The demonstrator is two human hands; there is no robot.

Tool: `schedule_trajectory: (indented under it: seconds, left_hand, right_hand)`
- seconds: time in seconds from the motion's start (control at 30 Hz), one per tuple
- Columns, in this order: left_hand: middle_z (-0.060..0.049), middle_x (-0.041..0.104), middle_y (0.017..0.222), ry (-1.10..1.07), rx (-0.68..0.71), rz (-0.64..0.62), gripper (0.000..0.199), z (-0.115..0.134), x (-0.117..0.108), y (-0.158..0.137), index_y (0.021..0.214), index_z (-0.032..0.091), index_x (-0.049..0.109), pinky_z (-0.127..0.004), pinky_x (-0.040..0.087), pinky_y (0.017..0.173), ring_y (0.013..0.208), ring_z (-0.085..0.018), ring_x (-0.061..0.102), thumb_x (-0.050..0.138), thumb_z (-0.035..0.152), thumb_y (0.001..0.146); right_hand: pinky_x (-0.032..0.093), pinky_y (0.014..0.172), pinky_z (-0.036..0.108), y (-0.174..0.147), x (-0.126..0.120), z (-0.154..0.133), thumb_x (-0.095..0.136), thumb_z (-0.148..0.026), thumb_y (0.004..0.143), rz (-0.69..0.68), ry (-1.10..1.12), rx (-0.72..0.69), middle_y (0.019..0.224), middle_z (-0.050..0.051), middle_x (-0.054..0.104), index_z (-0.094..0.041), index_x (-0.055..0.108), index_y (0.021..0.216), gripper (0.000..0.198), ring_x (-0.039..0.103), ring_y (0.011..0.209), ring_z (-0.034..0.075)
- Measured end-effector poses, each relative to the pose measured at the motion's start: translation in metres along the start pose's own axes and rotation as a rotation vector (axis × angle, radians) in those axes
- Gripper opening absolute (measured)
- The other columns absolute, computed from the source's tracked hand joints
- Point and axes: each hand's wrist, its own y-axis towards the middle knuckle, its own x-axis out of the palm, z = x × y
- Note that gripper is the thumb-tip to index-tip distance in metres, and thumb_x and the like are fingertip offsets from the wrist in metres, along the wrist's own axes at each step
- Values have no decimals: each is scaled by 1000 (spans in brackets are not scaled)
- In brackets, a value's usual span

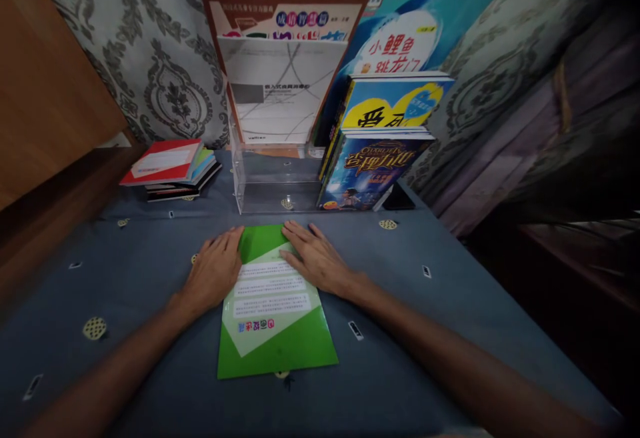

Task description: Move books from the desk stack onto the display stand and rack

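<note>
A green book (pixel 273 351) lies flat on the cloth in front of me, its printed text upside down to my view. At its upper left edge rests my left hand (pixel 215 268), fingers stretched forward and touching the border. My right hand (pixel 315 256) lies flat over the upper right part, with the thumb spread onto the cover. Neither hand grips anything visibly. Just beyond the book's far edge stands a clear acrylic rack (pixel 270 197), its front left compartment showing bare plastic.
Upright in the rack are a dark blue book (pixel 367 171), a yellow and blue book (pixel 395 101), a white booklet (pixel 280 91) and a teal book (pixel 450 18). A small stack topped by a red book (pixel 163 160) lies left. Patterned curtain (pixel 175 85) hangs behind the blue tablecloth (pixel 410 278).
</note>
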Motion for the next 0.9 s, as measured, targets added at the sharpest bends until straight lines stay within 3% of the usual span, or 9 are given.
schedule_trajectory:
  seconds: [0.33, 0.6, 0.73, 0.9]
  left_hand:
    - [-18, 60, 139, 54, 53, -53, 41, 1, -3, 2, 130, 12, 56, -49, 47, 106, 130, -29, 57, 33, 18, 97]
    - [-17, 61, 139, 45, 15, -104, 41, -3, -7, 5, 132, 12, 54, -45, 49, 107, 133, -28, 56, 34, 19, 97]
    - [-16, 61, 140, 75, -24, -117, 39, -11, -9, 12, 132, 15, 53, -42, 51, 106, 132, -27, 56, 34, 17, 97]
    - [-16, 62, 138, 119, -55, -157, 37, -23, -11, 24, 131, 16, 51, -44, 54, 99, 126, -28, 62, 37, 16, 97]
  right_hand:
    - [30, 119, 58, -7, 0, 15, 44, -37, 100, 85, 46, 3, 150, 16, 51, -15, 54, 143, 48, 46, 142, 29]
    - [30, 120, 56, -3, 2, 19, 39, -40, 102, 33, 44, -52, 156, 17, 43, -14, 47, 148, 54, 35, 148, 28]
    - [31, 121, 52, 10, 7, 18, 32, -40, 103, 9, 22, -66, 158, 20, 39, -8, 45, 148, 56, 32, 150, 29]
    - [31, 121, 52, 30, 12, 14, 32, -35, 103, 21, -16, -59, 157, 18, 41, -12, 46, 147, 51, 32, 150, 29]
